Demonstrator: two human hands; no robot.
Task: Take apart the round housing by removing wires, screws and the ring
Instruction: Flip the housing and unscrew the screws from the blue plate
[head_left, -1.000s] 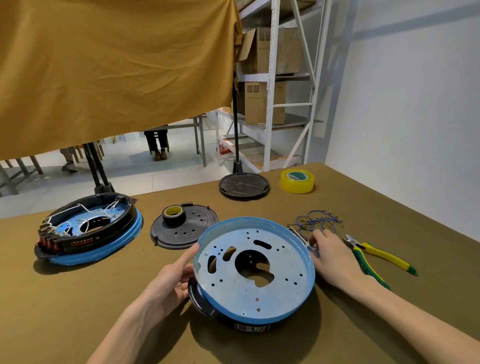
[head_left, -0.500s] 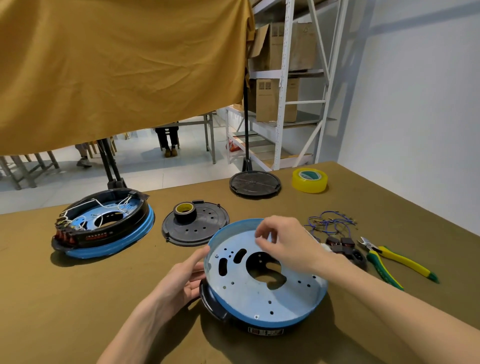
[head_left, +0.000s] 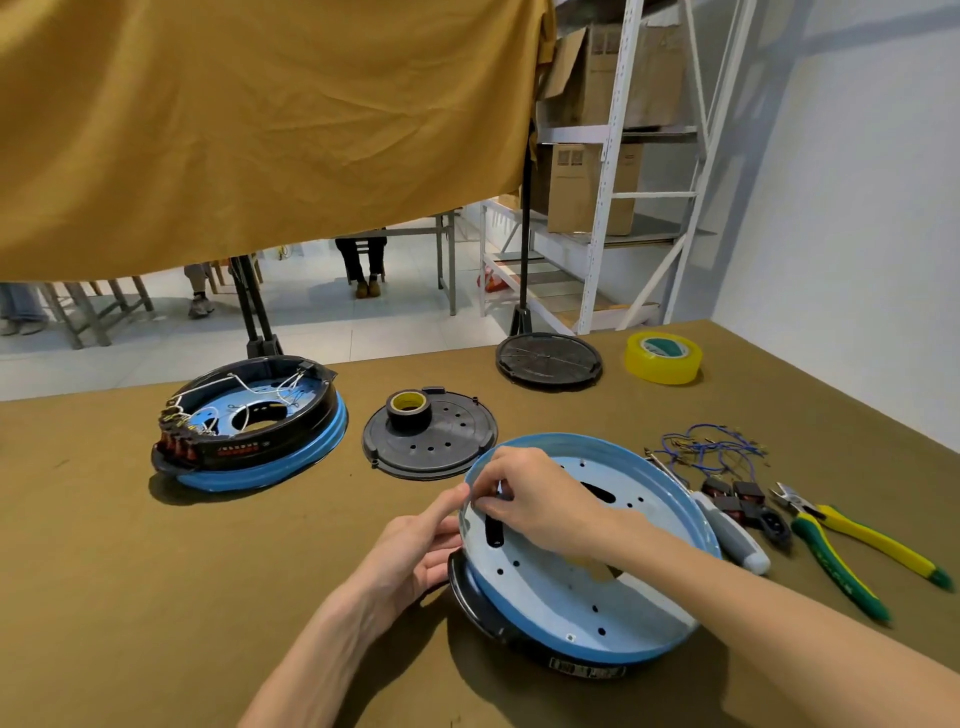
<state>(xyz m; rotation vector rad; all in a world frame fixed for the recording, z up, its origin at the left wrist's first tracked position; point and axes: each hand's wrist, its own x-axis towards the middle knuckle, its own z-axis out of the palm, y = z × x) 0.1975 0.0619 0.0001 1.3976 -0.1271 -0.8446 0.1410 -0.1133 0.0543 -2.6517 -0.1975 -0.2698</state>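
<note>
Fingers of the right hand (head_left: 540, 501) curl together at the left inner rim of the housing (head_left: 587, 566), pinching something too small to tell. Left hand (head_left: 415, 556) holds the housing's outer left edge, forefinger raised along the rim. Pliers (head_left: 852, 545) and wires (head_left: 711, 449) lie on the table (head_left: 156, 597), right of both hands.
</note>
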